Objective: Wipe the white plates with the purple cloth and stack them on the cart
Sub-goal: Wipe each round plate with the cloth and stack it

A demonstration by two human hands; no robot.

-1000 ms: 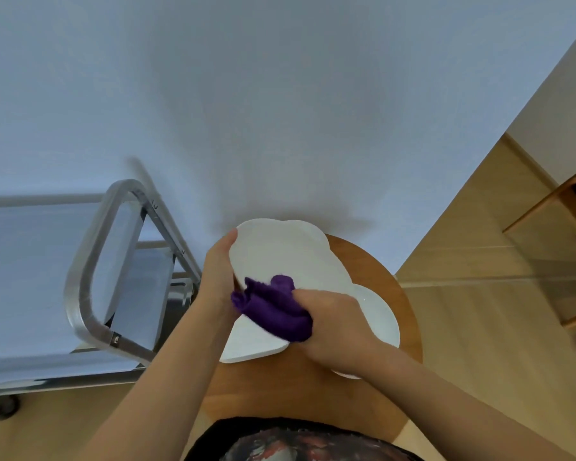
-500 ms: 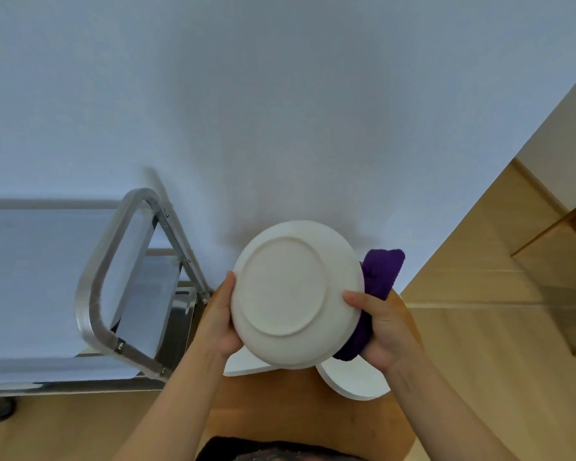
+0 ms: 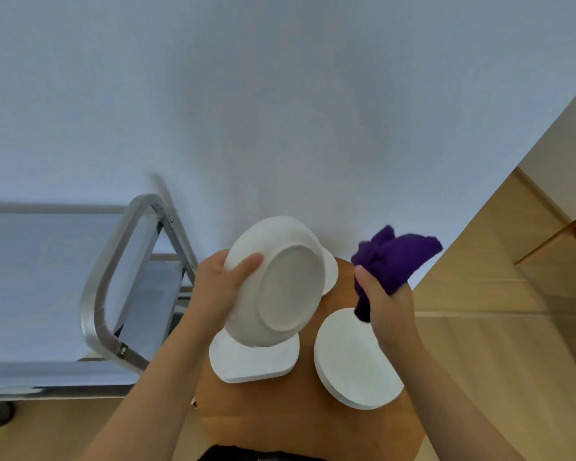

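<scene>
— What's in your left hand (image 3: pixel 218 287)?

— A white plate (image 3: pixel 281 284), tilted up on edge with its underside and foot ring facing me. My thumb lies across the back near the rim, and my fingers curl round the far side, where I can't see them. The plate is lifted clear of the table (image 3: pixel 300 424).

— And the right hand (image 3: pixel 391 306)?

— It's closed round the cloth (image 3: pixel 396 264). The purple bunch sticks up and out past my fingers, toward the wall (image 3: pixel 280 94), and a short tail hangs below my palm. The cloth is apart from the held plate, off to its right.

— Where are the other plates?

— On the round wooden table. A stack (image 3: pixel 255 359) sits just under the held plate, partly hidden by it. A second stack (image 3: pixel 354 361) lies to the right, below my right wrist. A bit of one more white rim (image 3: pixel 331 271) peeks out behind the raised plate; I can't tell how many are there.

— The cart?

— The cart (image 3: pixel 107 287) stands to the left of the table, close beside it. I see its metal handle loop and a pale shelf, and a wheel (image 3: pixel 0 412) low at the left edge. The floor (image 3: pixel 496 327) on the right is light wood.
</scene>
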